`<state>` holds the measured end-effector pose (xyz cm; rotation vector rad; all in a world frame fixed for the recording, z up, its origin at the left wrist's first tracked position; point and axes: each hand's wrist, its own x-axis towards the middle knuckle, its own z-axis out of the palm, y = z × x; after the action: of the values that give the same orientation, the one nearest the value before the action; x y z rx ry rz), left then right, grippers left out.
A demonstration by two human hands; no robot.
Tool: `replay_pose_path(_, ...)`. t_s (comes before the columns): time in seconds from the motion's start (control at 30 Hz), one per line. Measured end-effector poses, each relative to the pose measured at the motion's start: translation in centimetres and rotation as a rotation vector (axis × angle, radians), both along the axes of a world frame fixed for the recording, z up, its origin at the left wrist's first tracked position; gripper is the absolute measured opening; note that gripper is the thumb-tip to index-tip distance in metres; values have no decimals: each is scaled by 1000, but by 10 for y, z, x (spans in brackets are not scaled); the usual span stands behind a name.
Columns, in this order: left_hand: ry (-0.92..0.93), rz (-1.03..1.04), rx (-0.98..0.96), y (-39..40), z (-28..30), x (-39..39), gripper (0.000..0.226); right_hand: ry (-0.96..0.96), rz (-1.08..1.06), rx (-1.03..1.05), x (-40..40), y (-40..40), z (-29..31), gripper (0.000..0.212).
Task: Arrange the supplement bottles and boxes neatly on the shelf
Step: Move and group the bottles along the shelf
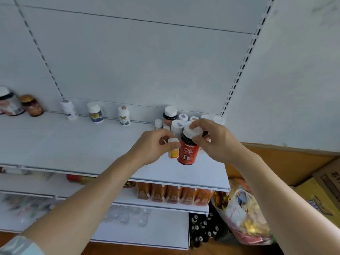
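My left hand (153,146) grips a small white bottle with a yellow label (173,150) by its cap. My right hand (211,139) holds a dark bottle with a red "Fe" label (187,152) by its white cap. Both bottles hang side by side just above the white shelf (73,144). Behind them a cluster of several white-capped bottles (172,115) stands at the shelf's back right. Three white bottles stand spaced along the back edge: (69,109), (95,112), (124,115).
Two jars (11,103), (33,105) stand at the far left of the shelf. Lower shelves hold orange pouches (174,194), clear plastic pieces and dark bottles (202,229). A filled plastic bag (242,216) and cardboard boxes (316,192) sit to the right.
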<state>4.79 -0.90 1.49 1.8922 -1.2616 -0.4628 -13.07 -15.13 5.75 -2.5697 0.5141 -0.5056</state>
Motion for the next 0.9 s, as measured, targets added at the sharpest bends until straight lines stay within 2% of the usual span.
replay_pose_path(0.23,-15,51,-19,82,12,53,31,-1,4,-31,61,76,19,27)
replay_pose_path(0.47,-89,153,-93,175,14,117,37,-42,55,7,136,160,13,25)
replay_pose_path(0.63,-103,227,-85,226,11,167,37,-68,147,8,195,204,5,25)
replay_pose_path(0.9,-72,404,-46,278,13,256,35,-177,347,37,318,229,-6,25)
